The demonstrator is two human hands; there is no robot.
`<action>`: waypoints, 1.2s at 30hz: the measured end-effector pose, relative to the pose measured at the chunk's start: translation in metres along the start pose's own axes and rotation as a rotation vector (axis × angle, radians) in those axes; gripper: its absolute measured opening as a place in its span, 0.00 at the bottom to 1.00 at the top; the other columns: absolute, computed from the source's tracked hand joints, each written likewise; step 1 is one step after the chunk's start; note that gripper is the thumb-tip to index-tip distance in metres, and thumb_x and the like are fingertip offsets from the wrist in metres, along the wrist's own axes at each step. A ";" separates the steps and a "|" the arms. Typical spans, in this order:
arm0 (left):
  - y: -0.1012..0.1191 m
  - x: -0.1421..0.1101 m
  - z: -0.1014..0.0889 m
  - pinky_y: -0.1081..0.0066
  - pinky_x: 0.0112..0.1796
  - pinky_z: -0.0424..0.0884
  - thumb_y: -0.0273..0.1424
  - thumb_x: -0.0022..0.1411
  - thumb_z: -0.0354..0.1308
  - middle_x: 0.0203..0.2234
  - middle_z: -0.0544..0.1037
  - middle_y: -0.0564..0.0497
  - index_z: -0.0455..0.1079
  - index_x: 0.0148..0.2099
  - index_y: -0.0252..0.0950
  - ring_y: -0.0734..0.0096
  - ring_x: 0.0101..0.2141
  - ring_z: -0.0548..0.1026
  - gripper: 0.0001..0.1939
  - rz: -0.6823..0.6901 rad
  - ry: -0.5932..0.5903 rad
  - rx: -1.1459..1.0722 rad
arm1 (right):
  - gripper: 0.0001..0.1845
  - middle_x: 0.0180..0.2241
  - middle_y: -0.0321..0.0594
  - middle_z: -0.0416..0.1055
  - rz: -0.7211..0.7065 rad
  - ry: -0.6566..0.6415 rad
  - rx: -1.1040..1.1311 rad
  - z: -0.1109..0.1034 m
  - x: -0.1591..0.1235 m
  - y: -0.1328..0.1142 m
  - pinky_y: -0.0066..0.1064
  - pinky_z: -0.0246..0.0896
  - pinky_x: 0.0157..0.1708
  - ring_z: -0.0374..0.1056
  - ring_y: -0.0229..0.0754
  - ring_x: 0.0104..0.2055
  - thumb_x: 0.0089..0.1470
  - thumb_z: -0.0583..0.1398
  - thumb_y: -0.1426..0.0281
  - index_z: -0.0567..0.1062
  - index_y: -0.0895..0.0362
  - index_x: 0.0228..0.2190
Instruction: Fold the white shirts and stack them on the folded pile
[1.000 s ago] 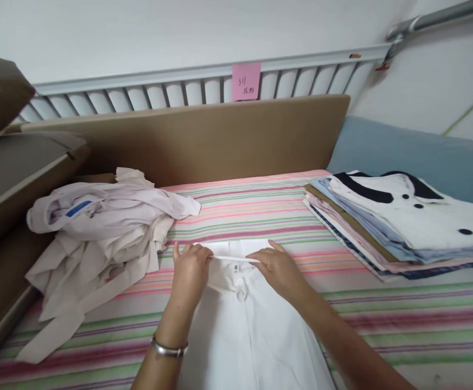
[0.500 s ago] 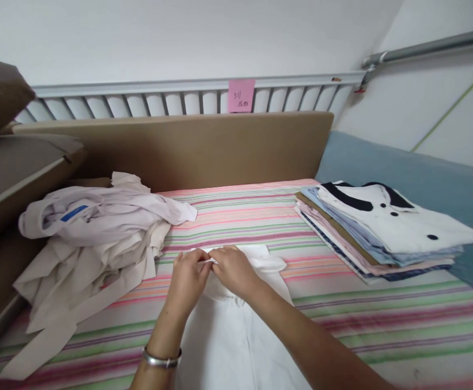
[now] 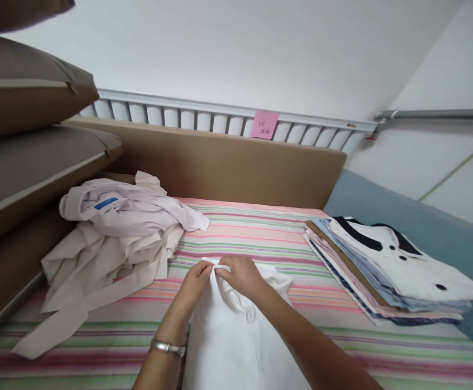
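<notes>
A white shirt (image 3: 232, 336) lies on the striped sheet (image 3: 253, 227) right in front of me, its lower part running out of view. My left hand (image 3: 198, 279) pinches the fabric at its far edge, near the collar area. Close beside it, my right hand (image 3: 240, 275) also pinches the white cloth, with a narrow fold standing up between thumb and fingers. Part of the shirt's far end is hidden behind my right hand and forearm. A silver bracelet (image 3: 167, 348) circles my left wrist.
To the left lies a loose heap of pale crumpled clothes (image 3: 118, 233) beside stacked brown cushions (image 3: 37, 162). A stack of folded shirts (image 3: 411, 265) sits at the right. Behind stand a tan board (image 3: 220, 162) and a white radiator (image 3: 188, 118) bearing a pink note (image 3: 264, 124).
The view has tilted and shifted left. Both hands still pinch the shirt; its far edge is lifted slightly and a fold now opens below the fingers.
</notes>
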State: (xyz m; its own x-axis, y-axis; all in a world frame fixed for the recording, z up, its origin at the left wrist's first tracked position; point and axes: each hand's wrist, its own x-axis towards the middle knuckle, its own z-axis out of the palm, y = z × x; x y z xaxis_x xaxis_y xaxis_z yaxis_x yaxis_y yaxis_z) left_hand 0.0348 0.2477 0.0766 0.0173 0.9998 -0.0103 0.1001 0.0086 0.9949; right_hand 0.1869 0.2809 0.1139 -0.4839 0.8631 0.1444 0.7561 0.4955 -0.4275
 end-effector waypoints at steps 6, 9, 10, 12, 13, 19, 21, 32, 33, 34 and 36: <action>0.000 0.003 -0.009 0.66 0.41 0.66 0.34 0.55 0.49 0.37 0.76 0.47 0.69 0.44 0.33 0.64 0.39 0.71 0.17 0.023 -0.078 0.026 | 0.10 0.27 0.33 0.73 -0.004 0.026 0.027 0.004 0.013 0.004 0.24 0.49 0.28 0.65 0.36 0.31 0.53 0.54 0.67 0.74 0.54 0.26; -0.001 0.001 -0.004 0.60 0.46 0.64 0.29 0.54 0.50 0.43 0.75 0.42 0.66 0.50 0.32 0.60 0.44 0.70 0.20 -0.041 0.053 0.363 | 0.12 0.26 0.33 0.73 0.008 -0.023 -0.004 0.004 0.022 0.008 0.25 0.47 0.27 0.65 0.36 0.29 0.54 0.54 0.64 0.74 0.54 0.26; -0.003 -0.002 0.002 0.56 0.48 0.62 0.28 0.54 0.50 0.46 0.73 0.40 0.65 0.53 0.32 0.57 0.47 0.69 0.22 -0.065 0.152 0.532 | 0.12 0.27 0.33 0.73 0.008 -0.043 -0.016 0.005 0.026 0.010 0.25 0.47 0.27 0.65 0.36 0.29 0.54 0.54 0.63 0.74 0.53 0.27; -0.008 -0.009 0.021 0.49 0.51 0.57 0.26 0.56 0.48 0.53 0.67 0.37 0.60 0.57 0.32 0.52 0.54 0.62 0.25 -0.067 0.312 0.821 | 0.13 0.28 0.34 0.73 0.004 -0.092 -0.045 0.007 0.036 0.014 0.25 0.47 0.28 0.65 0.36 0.30 0.55 0.53 0.61 0.75 0.53 0.29; -0.011 -0.014 0.033 0.48 0.53 0.55 0.26 0.57 0.47 0.57 0.63 0.38 0.57 0.59 0.32 0.51 0.57 0.58 0.26 -0.039 0.340 0.916 | 0.13 0.29 0.34 0.74 -0.003 -0.124 -0.071 0.010 0.041 0.016 0.25 0.47 0.28 0.65 0.36 0.31 0.55 0.53 0.61 0.75 0.52 0.29; -0.048 -0.030 0.086 0.50 0.58 0.48 0.35 0.58 0.49 0.62 0.49 0.37 0.50 0.63 0.27 0.52 0.62 0.45 0.33 0.091 0.250 1.089 | 0.12 0.29 0.35 0.73 -0.019 -0.292 -0.175 0.033 0.070 0.039 0.25 0.47 0.27 0.64 0.36 0.31 0.54 0.54 0.65 0.75 0.54 0.27; -0.059 -0.030 0.092 0.49 0.58 0.46 0.37 0.58 0.48 0.63 0.46 0.37 0.48 0.63 0.27 0.52 0.62 0.44 0.34 0.077 0.234 1.090 | 0.12 0.28 0.35 0.73 -0.030 -0.306 -0.176 0.040 0.074 0.046 0.25 0.47 0.26 0.64 0.36 0.30 0.54 0.54 0.65 0.74 0.55 0.26; -0.047 -0.026 0.094 0.36 0.55 0.38 0.36 0.59 0.45 0.64 0.42 0.49 0.43 0.65 0.37 0.46 0.62 0.38 0.33 -0.107 -0.004 1.094 | 0.14 0.44 0.39 0.72 0.000 -0.105 -0.130 0.018 0.061 0.066 0.31 0.57 0.40 0.67 0.41 0.42 0.53 0.55 0.65 0.71 0.51 0.43; -0.040 -0.025 0.089 0.35 0.54 0.41 0.35 0.59 0.45 0.64 0.42 0.49 0.44 0.65 0.37 0.46 0.62 0.39 0.32 -0.128 -0.031 1.086 | 0.15 0.46 0.39 0.71 0.016 -0.021 -0.076 0.005 0.053 0.075 0.30 0.57 0.42 0.67 0.41 0.44 0.53 0.55 0.65 0.70 0.51 0.44; -0.034 -0.024 0.085 0.35 0.54 0.44 0.34 0.60 0.45 0.64 0.43 0.48 0.45 0.65 0.37 0.46 0.62 0.41 0.31 -0.144 -0.057 1.070 | 0.15 0.46 0.39 0.70 0.041 0.078 -0.007 -0.007 0.042 0.085 0.30 0.57 0.44 0.67 0.40 0.44 0.53 0.55 0.65 0.71 0.51 0.44; -0.023 -0.020 0.075 0.37 0.53 0.50 0.32 0.61 0.42 0.63 0.47 0.48 0.49 0.64 0.38 0.48 0.62 0.45 0.28 -0.140 -0.076 1.029 | 0.13 0.43 0.39 0.72 0.127 0.278 0.139 -0.029 0.013 0.108 0.30 0.59 0.44 0.68 0.39 0.43 0.53 0.54 0.66 0.72 0.53 0.40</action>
State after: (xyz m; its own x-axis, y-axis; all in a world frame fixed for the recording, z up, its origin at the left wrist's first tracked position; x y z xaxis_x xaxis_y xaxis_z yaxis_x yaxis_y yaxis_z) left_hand 0.1072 0.2258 0.0465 -0.0005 0.9870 -0.1606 0.9054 0.0687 0.4191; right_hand 0.2749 0.3489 0.0957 -0.2368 0.9201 0.3120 0.7258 0.3810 -0.5727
